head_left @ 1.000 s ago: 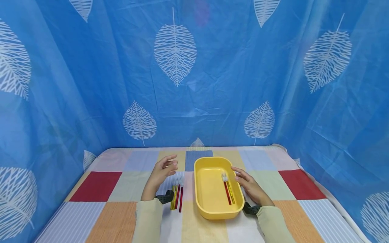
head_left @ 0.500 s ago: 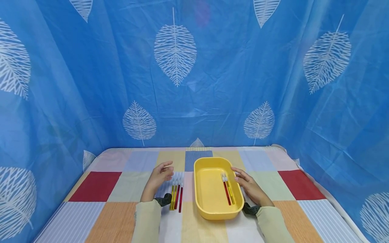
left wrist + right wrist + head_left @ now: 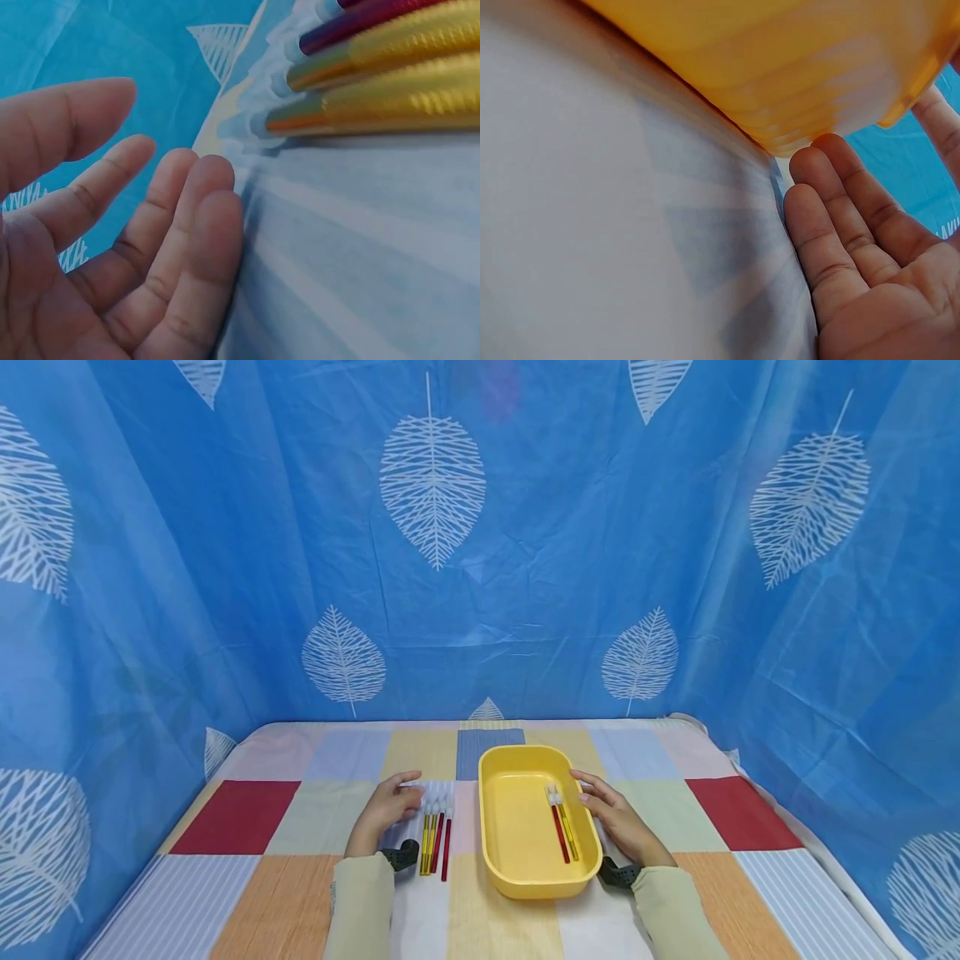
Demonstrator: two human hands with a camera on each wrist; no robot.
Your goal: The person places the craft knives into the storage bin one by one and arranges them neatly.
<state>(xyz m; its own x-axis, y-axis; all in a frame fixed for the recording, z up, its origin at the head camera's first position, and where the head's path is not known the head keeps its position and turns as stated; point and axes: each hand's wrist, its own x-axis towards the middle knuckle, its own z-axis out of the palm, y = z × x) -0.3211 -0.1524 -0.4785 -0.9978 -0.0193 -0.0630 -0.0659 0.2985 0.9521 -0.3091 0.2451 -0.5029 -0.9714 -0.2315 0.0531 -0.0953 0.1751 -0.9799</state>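
Note:
My left hand [image 3: 384, 810] hovers just left of a row of slim pen-like sticks [image 3: 447, 847], its fingers loosely bent and holding nothing. These sticks have red or gold barrels with whitish translucent tips pointing away from me. In the left wrist view, the gold stick [image 3: 375, 101] closest to the hand lies just past the fingertips. A yellow plastic tray [image 3: 525, 890] stands to their right. Inside it rest one red stick [image 3: 561, 837] and one gold stick [image 3: 567, 831], side by side. My right hand [image 3: 626, 831] rests against the tray's right side, its fairly straight fingers at the rim.
A patchwork cloth [image 3: 315, 818] covers the table. Blue curtains [image 3: 525, 610] with white leaf prints enclose the back and both sides. A dark strap [image 3: 401, 855] sits on the left wrist, and another strap [image 3: 619, 874] on the right.
My left hand has lowered and drawn slightly left and toward me, down beside the sticks. The right hand, the tray and the sticks stay where they were.

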